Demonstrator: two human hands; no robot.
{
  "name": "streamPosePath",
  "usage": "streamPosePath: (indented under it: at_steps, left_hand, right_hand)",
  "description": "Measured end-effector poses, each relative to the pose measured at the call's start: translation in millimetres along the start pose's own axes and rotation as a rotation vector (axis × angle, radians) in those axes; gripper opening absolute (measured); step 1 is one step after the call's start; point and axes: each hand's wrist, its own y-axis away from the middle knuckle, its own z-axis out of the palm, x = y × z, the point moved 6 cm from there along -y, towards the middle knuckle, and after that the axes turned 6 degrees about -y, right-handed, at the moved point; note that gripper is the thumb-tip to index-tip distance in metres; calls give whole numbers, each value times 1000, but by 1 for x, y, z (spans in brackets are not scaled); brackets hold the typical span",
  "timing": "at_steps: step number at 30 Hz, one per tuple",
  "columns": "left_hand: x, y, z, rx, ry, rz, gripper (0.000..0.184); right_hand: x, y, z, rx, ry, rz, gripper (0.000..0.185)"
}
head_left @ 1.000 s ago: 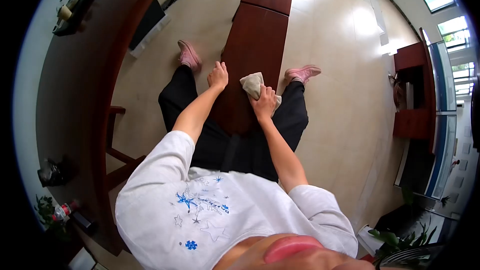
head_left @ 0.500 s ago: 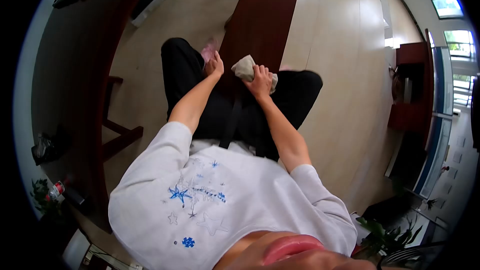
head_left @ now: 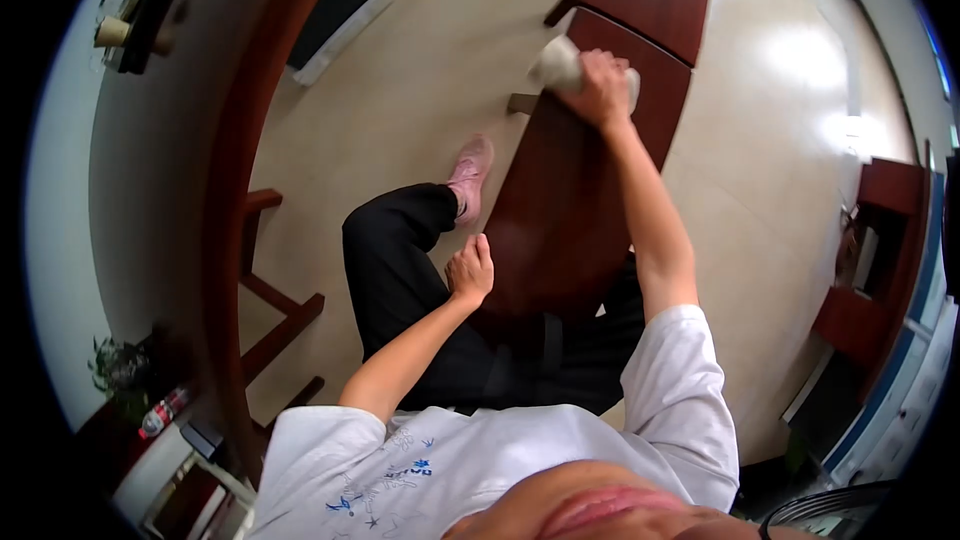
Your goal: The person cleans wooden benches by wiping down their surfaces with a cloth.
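My right hand [head_left: 603, 90] is stretched forward over the dark red wooden bench [head_left: 560, 210] that I straddle. Its fingers are closed round a crumpled off-white cloth [head_left: 557, 64], which is blurred and bunches out on both sides of the hand, against the bench top. My left hand [head_left: 471, 269] is above my left thigh, close to the bench's left edge. Its fingers are curled into a loose fist, and nothing shows in it.
Beyond this bench another dark red bench [head_left: 640, 0] stands end to end with it. A tall dark table [head_left: 205, 190] runs along the left. My pink shoe [head_left: 470, 175] is on the tiled floor. A wooden cabinet [head_left: 868, 270] stands at the right.
My right hand has moved the cloth forward, away from my body along the bench. I lean further forward, and my left hand is lower in the view, with its fingers more curled.
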Motion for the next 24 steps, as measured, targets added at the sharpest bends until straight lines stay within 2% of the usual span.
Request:
streamPosePath:
  at_steps: [2,4,11,16,18,20,22,24]
  left_hand:
    - [2,0,-1,8,22,-3,55]
    - [-4,-1,4,-6,25,8,53]
    - [-4,-1,8,4,16,36,54]
    - [-5,-4,8,4,-20,47,58]
    - [-1,-4,5,23,60,71,63]
    - [0,-2,5,54,85,94,69]
    - [0,-2,8,-9,46,65,75]
    - [-15,-12,26,49,-6,68,72]
  right_hand:
    - [38,-36,20,77,86,192,52]
    - [63,-58,33,131,142,289,52]
    - [67,-54,38,204,207,348,50]
    - [1,-3,32,168,222,278,52]
    - [-35,24,25,176,173,219,56]
    - [-68,56,18,160,145,216,57]
    - [-105,89,2,154,94,238,55]
    - [-140,127,-10,152,54,248,52]
